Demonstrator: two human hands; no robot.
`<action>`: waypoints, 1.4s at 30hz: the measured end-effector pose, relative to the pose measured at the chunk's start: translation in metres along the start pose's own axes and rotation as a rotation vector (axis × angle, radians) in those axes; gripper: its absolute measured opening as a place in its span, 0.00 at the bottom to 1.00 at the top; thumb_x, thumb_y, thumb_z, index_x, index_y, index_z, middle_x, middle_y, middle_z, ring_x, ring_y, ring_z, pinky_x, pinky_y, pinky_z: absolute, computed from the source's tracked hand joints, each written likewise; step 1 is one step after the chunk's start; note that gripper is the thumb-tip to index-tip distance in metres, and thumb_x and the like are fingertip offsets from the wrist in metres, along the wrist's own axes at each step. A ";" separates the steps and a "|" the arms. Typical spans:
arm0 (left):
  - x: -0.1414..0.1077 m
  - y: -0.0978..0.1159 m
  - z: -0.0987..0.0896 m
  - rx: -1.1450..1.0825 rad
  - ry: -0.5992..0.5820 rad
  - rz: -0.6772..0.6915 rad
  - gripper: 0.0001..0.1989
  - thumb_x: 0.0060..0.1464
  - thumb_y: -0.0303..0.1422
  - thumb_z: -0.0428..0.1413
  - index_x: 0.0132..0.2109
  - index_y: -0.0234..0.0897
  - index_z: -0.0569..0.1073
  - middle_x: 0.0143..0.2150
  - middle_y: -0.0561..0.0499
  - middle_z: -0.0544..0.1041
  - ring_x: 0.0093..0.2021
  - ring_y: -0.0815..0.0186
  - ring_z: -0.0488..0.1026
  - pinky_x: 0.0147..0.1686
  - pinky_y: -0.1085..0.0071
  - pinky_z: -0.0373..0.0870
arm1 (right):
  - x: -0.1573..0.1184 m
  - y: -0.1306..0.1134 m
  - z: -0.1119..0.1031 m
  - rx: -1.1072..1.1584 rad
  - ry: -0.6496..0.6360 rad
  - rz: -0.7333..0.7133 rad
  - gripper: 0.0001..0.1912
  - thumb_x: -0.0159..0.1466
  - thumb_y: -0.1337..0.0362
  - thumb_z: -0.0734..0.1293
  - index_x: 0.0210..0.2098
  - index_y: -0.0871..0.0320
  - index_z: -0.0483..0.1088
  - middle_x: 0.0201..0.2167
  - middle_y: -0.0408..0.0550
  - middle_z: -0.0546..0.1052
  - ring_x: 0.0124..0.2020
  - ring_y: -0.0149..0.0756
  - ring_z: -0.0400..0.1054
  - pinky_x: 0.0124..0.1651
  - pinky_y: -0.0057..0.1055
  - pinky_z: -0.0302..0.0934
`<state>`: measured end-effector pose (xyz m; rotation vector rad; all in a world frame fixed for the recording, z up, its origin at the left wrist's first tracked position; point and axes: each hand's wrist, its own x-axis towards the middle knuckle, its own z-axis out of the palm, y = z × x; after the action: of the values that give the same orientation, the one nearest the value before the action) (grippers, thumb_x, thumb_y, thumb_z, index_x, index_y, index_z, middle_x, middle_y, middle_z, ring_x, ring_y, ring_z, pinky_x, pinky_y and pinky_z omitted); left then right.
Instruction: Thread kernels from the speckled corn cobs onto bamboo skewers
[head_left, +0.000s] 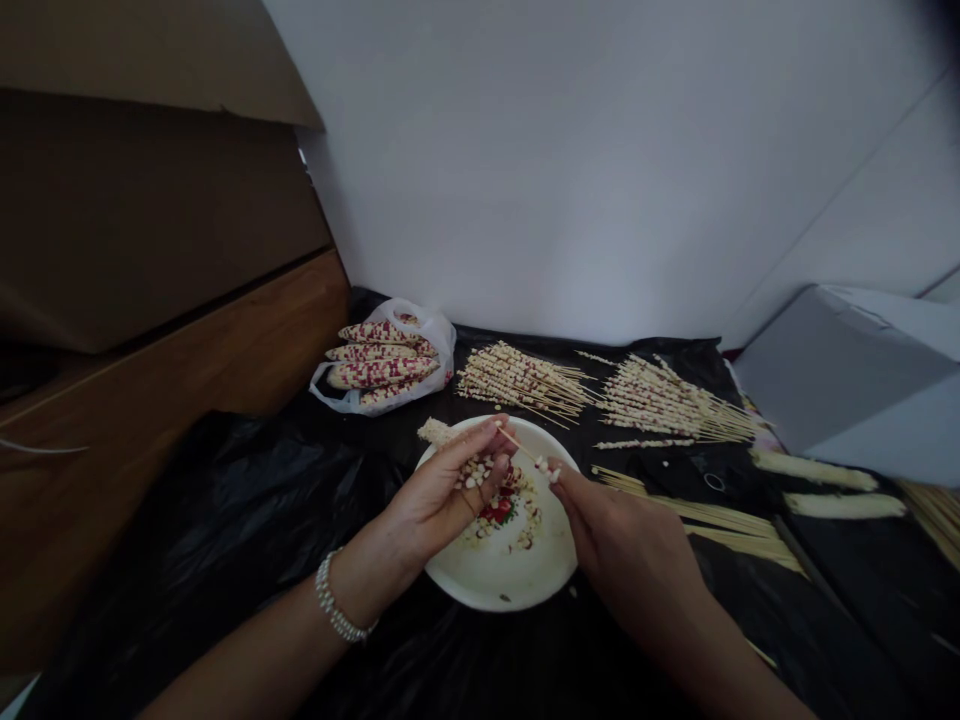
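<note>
Over a white bowl (536,585) with loose corn kernels (529,525) in it, my two hands are close together. My left hand (431,500) is curled around several kernels, with its fingertips by the tip of a thin wooden skewer (519,441). Between the thumb and fingers of my right hand (634,545) is that same skewer, slanting up to the left. A few pale kernels (546,466) are threaded on it near the right fingertips. Partly hidden behind my left hand, a pale stripped cob (435,431) reaches the bowl's left rim.
Speckled corn cobs (382,372) fill a white plastic bag (444,335). Two piles of kernel-threaded skewers (517,380) (660,400) lie behind the bowl. Bare skewers (720,520) and stripped cobs (844,505) are at right, on black plastic sheeting (247,530). A cardboard box (150,210) stands left.
</note>
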<state>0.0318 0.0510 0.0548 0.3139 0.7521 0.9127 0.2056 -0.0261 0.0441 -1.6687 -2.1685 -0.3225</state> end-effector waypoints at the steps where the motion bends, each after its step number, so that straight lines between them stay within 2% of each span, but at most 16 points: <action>1: 0.000 0.001 0.000 -0.010 -0.008 -0.024 0.08 0.54 0.25 0.60 0.43 0.32 0.78 0.34 0.49 0.77 0.32 0.73 0.75 0.32 0.82 0.73 | 0.000 0.000 0.000 -0.008 0.003 0.000 0.17 0.66 0.69 0.57 0.48 0.56 0.73 0.30 0.47 0.81 0.21 0.33 0.72 0.20 0.27 0.55; 4: 0.001 0.001 -0.002 -0.034 -0.038 -0.050 0.07 0.55 0.27 0.59 0.42 0.32 0.77 0.29 0.51 0.74 0.29 0.75 0.73 0.30 0.82 0.72 | 0.000 0.000 0.000 -0.013 0.042 -0.003 0.18 0.65 0.69 0.56 0.47 0.55 0.74 0.28 0.46 0.80 0.19 0.32 0.70 0.19 0.27 0.54; 8: 0.003 -0.001 -0.006 0.017 -0.048 0.014 0.06 0.53 0.27 0.61 0.40 0.34 0.78 0.30 0.52 0.74 0.30 0.76 0.72 0.31 0.83 0.72 | 0.001 0.000 0.000 -0.001 0.056 -0.007 0.18 0.64 0.70 0.56 0.46 0.56 0.74 0.27 0.46 0.80 0.18 0.32 0.70 0.18 0.28 0.54; 19: 0.004 -0.008 -0.005 0.108 -0.011 0.135 0.06 0.53 0.25 0.60 0.40 0.31 0.79 0.29 0.52 0.74 0.27 0.77 0.72 0.31 0.84 0.72 | -0.003 -0.001 0.004 0.024 -0.041 0.022 0.17 0.64 0.71 0.57 0.48 0.60 0.72 0.31 0.50 0.81 0.24 0.36 0.74 0.21 0.29 0.54; 23: 0.002 -0.009 -0.002 0.125 0.026 0.139 0.07 0.53 0.25 0.60 0.41 0.32 0.80 0.29 0.52 0.75 0.27 0.77 0.71 0.31 0.84 0.72 | -0.003 -0.002 0.004 0.035 -0.077 0.031 0.17 0.64 0.72 0.57 0.48 0.58 0.71 0.29 0.47 0.81 0.22 0.34 0.72 0.20 0.28 0.51; 30: 0.001 -0.010 -0.001 0.129 0.030 0.155 0.08 0.50 0.23 0.62 0.39 0.30 0.80 0.30 0.50 0.77 0.27 0.76 0.72 0.30 0.83 0.73 | -0.003 -0.001 0.005 0.039 -0.042 0.004 0.17 0.64 0.72 0.57 0.47 0.59 0.72 0.24 0.46 0.79 0.19 0.33 0.70 0.19 0.28 0.48; 42: -0.001 -0.010 0.000 0.131 0.046 0.144 0.07 0.49 0.22 0.62 0.38 0.30 0.81 0.30 0.50 0.77 0.29 0.75 0.73 0.32 0.82 0.72 | -0.004 -0.004 0.006 0.013 -0.025 0.009 0.17 0.63 0.72 0.56 0.45 0.60 0.73 0.25 0.48 0.80 0.19 0.33 0.70 0.19 0.28 0.50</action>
<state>0.0376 0.0443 0.0493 0.4691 0.8418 1.0111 0.2016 -0.0277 0.0370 -1.6841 -2.1754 -0.2863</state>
